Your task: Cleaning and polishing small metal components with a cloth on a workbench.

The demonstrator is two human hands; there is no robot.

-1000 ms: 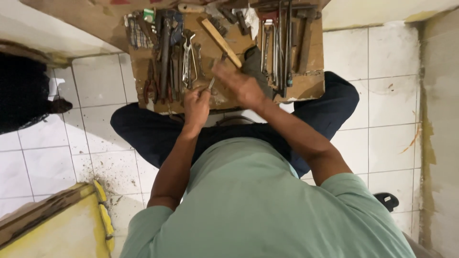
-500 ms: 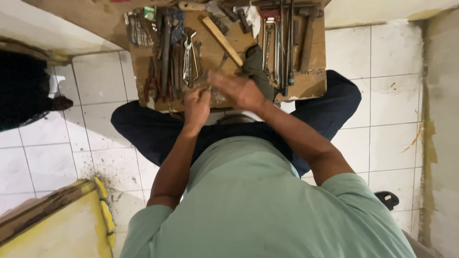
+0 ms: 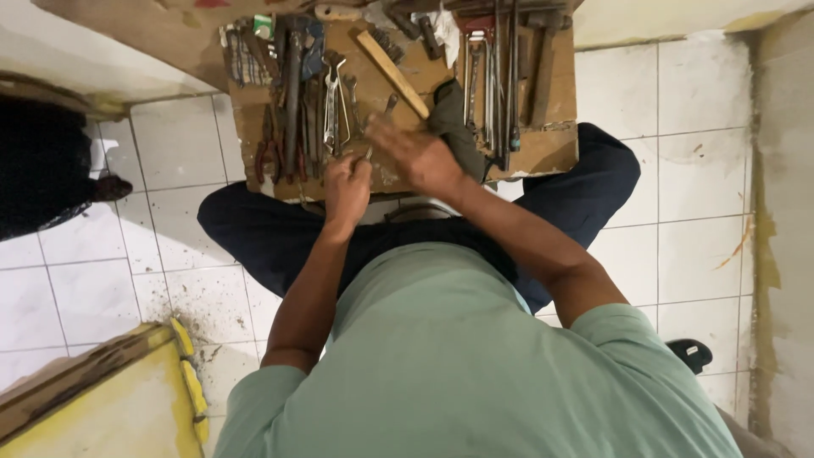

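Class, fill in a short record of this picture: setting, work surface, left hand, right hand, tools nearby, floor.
Setting: a person in a green shirt sits on the floor, seen from above.
Work surface: brown board resting across the lap.
Left hand: left hand closed around a small thin metal tool, too small to identify.
Right hand: right hand blurred, over the board beside the left; grip unclear.
Tools nearby: spanners, red-handled pliers, wooden stick, long metal tools.
Floor: white tiles; a yellow-edged panel at the lower left.
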